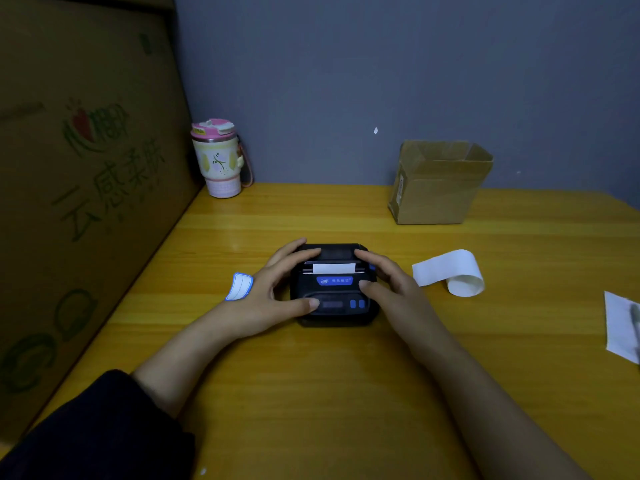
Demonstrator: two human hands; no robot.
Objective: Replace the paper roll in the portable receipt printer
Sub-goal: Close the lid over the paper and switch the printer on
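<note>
Portable receipt printer (334,285): black, blue label, mid-counter (311,393), lid closed; short white paper strip (334,268) protruding from its slot.
Left hand (273,296): fingers spread, cupping the printer's left side, thumb on the front panel, fingertips on the lid.
Right hand (391,282): fingers spread over the right side, touching the lid and edge.
Loose curled paper length (450,271): on the counter, right of the printer, apart from it.
Blue-bordered sticker (239,286): beside the left hand.
Open cardboard box (438,183): rear right.
Pink-lidded tumbler (218,157): rear left corner.
</note>
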